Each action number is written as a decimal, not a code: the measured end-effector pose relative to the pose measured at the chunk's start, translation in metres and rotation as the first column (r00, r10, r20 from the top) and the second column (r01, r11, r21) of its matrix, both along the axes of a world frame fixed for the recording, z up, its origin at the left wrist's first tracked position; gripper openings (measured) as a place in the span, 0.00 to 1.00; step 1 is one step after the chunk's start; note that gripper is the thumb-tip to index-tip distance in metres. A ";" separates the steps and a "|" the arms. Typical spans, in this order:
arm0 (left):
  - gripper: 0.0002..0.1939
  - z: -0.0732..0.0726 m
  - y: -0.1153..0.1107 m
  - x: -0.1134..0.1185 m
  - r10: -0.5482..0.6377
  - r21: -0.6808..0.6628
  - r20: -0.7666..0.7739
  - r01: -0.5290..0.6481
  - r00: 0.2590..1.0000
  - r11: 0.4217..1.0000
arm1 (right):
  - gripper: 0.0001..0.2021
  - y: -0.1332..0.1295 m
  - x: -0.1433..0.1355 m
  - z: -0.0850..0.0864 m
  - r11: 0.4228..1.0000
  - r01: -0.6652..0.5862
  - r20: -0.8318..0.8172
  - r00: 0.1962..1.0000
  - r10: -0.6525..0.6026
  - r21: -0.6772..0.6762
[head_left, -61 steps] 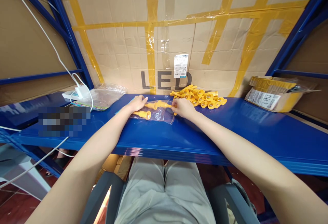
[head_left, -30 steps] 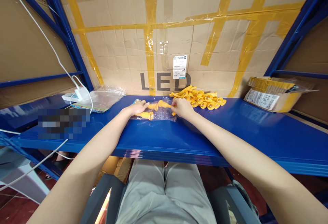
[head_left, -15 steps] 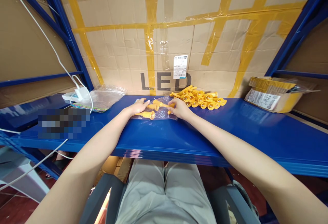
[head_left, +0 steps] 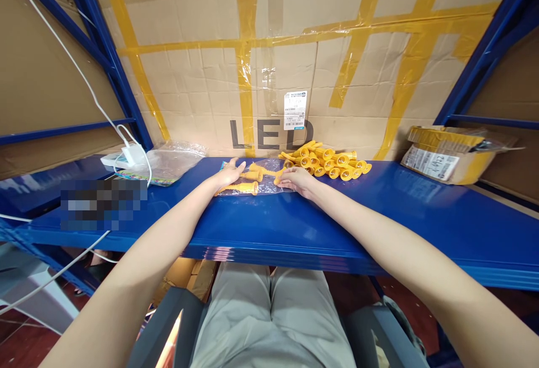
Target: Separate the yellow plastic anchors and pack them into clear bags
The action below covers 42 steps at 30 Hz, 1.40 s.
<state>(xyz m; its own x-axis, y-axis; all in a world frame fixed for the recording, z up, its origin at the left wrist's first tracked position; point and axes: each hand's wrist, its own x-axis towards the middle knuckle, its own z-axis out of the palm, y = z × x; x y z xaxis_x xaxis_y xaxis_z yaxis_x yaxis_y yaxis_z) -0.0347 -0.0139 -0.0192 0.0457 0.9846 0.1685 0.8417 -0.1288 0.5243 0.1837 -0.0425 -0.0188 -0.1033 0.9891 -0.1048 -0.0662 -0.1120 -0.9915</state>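
A clear plastic bag (head_left: 269, 189) lies flat on the blue shelf top, with several yellow tubes with flared ends on or inside it. One yellow flared tube (head_left: 246, 188) lies along the bag's near side, another (head_left: 254, 176) just behind it. At the bag's left end rests my left hand (head_left: 228, 174), thumb and fingers apart. My right hand (head_left: 297, 179) is at the right end, fingertips closed against a yellow tube (head_left: 278, 177); its far end is hidden by the fingers. Behind my right hand lies a pile of yellow flared tubes (head_left: 330, 160).
A large taped carton (head_left: 189, 87) marked LED stands along the back. To the right sits a small taped box (head_left: 446, 157). On the left are a white power strip (head_left: 132, 155) with cables, and more clear plastic packaging (head_left: 174, 160). The shelf's front edge (head_left: 286, 253) crosses above my lap.
The yellow tubes in the bag have shifted slightly right. My right hand has moved slightly down and right, with its fingers flatter. My left hand is nearly still.
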 end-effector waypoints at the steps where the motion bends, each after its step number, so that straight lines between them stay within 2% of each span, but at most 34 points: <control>1: 0.34 0.000 0.000 0.001 0.000 -0.019 0.024 0.000 1.000 1.000 | 0.13 -0.001 -0.001 0.001 1.000 0.004 -0.006 1.000 -0.004 0.003; 5: 0.33 -0.002 0.000 0.005 -0.014 -0.039 0.077 0.017 0.997 0.999 | 0.14 -0.002 -0.005 0.002 0.999 0.033 -0.034 0.999 -0.032 0.039; 11: 0.32 -0.007 0.005 0.006 -0.049 0.009 0.119 0.049 0.992 0.999 | 0.15 0.002 -0.004 0.003 0.999 -0.029 0.006 1.000 0.029 0.016; 19: 0.34 -0.002 0.003 0.010 -0.038 -0.015 0.076 0.039 0.996 0.999 | 0.14 0.008 -0.004 -0.005 0.998 0.063 0.059 0.996 -0.064 0.021; 25: 0.33 -0.006 0.007 0.007 -0.047 0.026 0.013 0.046 0.999 0.999 | 0.09 0.003 -0.002 -0.002 0.997 -0.049 0.000 0.999 0.050 0.055; 29: 0.34 -0.009 0.010 0.003 -0.050 0.006 0.023 0.050 0.998 0.999 | 0.10 0.004 -0.003 -0.001 0.994 -0.080 0.079 0.994 0.074 0.079; 33: 0.33 -0.007 0.007 0.003 -0.074 -0.015 0.026 0.074 0.997 0.997 | 0.08 0.005 -0.002 -0.001 0.981 -0.091 0.252 0.967 0.045 0.172; 35: 0.33 -0.005 0.004 0.004 -0.096 -0.035 0.037 0.097 0.995 0.995 | 0.06 0.002 0.001 0.002 0.968 -0.180 0.318 0.941 0.117 0.177; 38: 0.35 -0.002 -0.002 0.005 -0.157 -0.047 0.064 0.161 0.985 0.986 | 0.04 -0.006 0.004 0.008 0.914 -0.397 0.366 0.864 0.345 0.076; 40: 0.36 -0.002 -0.003 0.005 -0.197 -0.033 0.078 0.200 0.977 0.979 | 0.10 -0.011 0.005 0.011 0.863 -0.505 0.377 0.800 0.467 0.005; 42: 0.37 -0.002 -0.003 0.005 -0.227 -0.003 0.071 0.228 0.971 0.974 | 0.16 -0.014 0.004 0.012 0.839 -0.544 0.382 0.769 0.513 -0.031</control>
<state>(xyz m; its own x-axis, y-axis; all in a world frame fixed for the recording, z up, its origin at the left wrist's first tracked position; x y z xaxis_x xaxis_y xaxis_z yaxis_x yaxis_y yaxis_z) -0.0293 -0.0169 -0.0213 0.2576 0.9515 0.1681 0.7523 -0.3067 0.5831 0.1874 -0.0563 -0.0073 -0.5820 0.7959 -0.1669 0.3430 0.0541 -0.9378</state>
